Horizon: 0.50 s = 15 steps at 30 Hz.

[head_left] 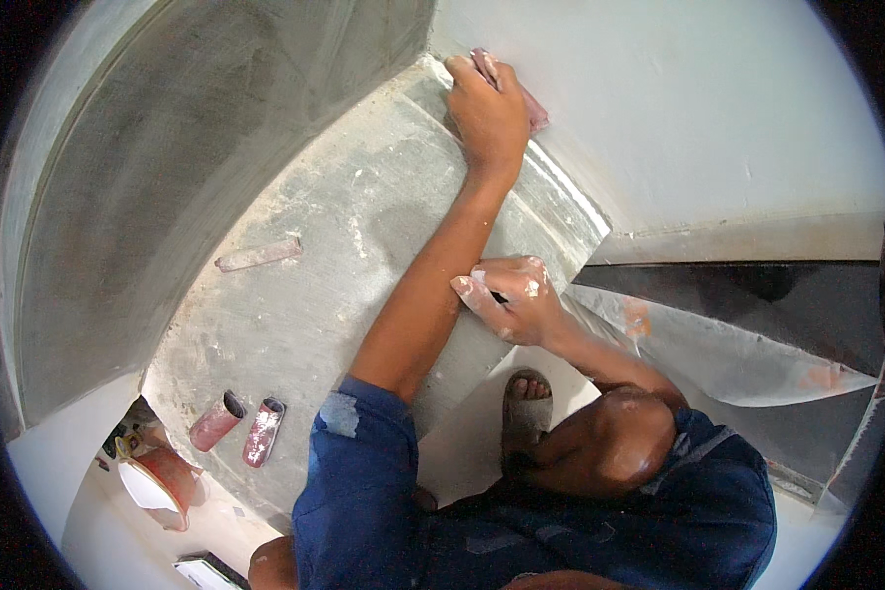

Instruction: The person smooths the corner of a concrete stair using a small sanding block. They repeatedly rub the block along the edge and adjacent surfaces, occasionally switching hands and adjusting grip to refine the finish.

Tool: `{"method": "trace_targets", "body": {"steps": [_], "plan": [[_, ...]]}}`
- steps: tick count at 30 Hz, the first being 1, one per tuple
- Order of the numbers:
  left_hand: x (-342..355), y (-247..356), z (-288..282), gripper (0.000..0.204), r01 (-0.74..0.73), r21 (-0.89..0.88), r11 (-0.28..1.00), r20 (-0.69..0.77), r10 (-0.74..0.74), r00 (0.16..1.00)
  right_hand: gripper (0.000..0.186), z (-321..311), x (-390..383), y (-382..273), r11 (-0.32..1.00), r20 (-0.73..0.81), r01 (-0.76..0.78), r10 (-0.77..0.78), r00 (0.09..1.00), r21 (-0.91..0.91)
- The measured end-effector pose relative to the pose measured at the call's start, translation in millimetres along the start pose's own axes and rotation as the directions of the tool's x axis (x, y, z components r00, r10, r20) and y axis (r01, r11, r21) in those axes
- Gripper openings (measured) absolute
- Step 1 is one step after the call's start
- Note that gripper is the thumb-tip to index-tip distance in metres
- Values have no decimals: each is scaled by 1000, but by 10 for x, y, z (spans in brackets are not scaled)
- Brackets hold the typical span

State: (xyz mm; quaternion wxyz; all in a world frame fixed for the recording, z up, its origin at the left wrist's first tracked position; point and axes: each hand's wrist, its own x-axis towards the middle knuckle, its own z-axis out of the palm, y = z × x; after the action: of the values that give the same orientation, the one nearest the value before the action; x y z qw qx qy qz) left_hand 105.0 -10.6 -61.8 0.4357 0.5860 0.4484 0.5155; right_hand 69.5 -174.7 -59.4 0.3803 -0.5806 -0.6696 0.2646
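My left hand (492, 113) reaches to the far corner, its fingers closed around a folded reddish-brown piece of sandpaper (534, 110). The sandpaper lies against the pale wall (678, 118), just above a grey, dust-smeared slab (364, 206). Close to my left forearm is my right hand (516, 300), white powder on its fingers and knuckles. Its fingers are curled in with the thumb near them; whatever they may hold is hidden. On the slab's left part rests a dusty flat strip (259, 254). Two rolled reddish sandpaper pieces (216, 421) lie nearer to me.
A grey curved wall (167, 147) bounds the slab on the left. Below the slab's lower left edge stands an orange-brown bucket (172, 482). Plastic sheeting (708, 344) covers part of a dark surface on the right. My sandalled foot (528, 403) is below my right hand.
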Motion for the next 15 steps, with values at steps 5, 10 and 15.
{"method": "trace_targets", "body": {"steps": [5,10,15], "plan": [[256,-94,-14,24,110,49,993,-109,-104,989,27,-22,23,-31,992,-12,3,-4,1000,-124],[197,70,-103,22,105,-9,994,-26,-105,994,28,-11,-13,-29,997,-40,4,-7,999,-75],[148,-23,-19,20,-164,105,981,-40,169,985,30,-1,58,-58,999,-55,-23,21,998,-28]]}}
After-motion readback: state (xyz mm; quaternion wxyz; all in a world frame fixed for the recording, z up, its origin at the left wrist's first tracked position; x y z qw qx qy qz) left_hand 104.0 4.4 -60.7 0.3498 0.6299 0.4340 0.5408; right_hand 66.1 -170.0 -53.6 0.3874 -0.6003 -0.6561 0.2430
